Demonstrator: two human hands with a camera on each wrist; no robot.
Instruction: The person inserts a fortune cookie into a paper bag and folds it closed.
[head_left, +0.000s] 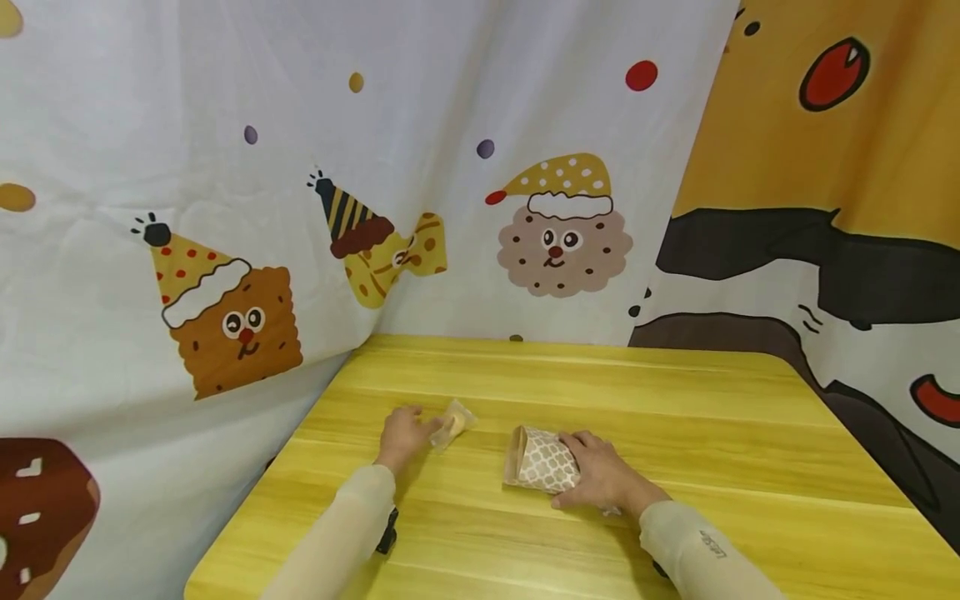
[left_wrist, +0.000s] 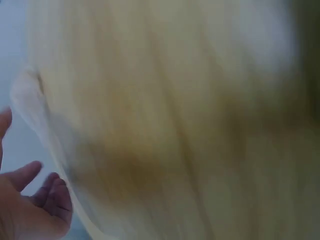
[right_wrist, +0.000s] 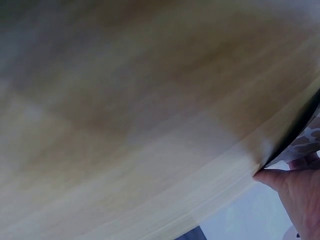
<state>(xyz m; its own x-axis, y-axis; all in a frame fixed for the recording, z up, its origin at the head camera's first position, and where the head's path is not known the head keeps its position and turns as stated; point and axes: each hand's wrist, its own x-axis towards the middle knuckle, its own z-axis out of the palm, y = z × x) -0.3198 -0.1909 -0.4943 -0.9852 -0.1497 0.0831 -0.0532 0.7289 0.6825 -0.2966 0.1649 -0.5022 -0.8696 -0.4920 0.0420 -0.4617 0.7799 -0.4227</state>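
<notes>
A small clear packet point(head_left: 454, 422) with something pale yellow inside lies on the table, left of the middle in the head view. My left hand point(head_left: 405, 435) is just left of it, thumb side toward the packet. In the left wrist view the fingers of my left hand point(left_wrist: 37, 205) are loosely bent, with nothing between them. My right hand point(head_left: 600, 473) grips a brown paper bag point(head_left: 551, 460) with a white lattice pattern, its open mouth facing left. The right wrist view shows the thumb point(right_wrist: 272, 177) at the edge of the bag point(right_wrist: 305, 137).
Both hands are over a yellow wood-grain table point(head_left: 480, 375). Part of a small shiny clear thing point(head_left: 611, 511) shows beneath the right wrist. A white curtain point(head_left: 420, 108) with printed cartoon biscuits hangs behind and to the left, and an orange and black printed cloth point(head_left: 817, 175) is on the right.
</notes>
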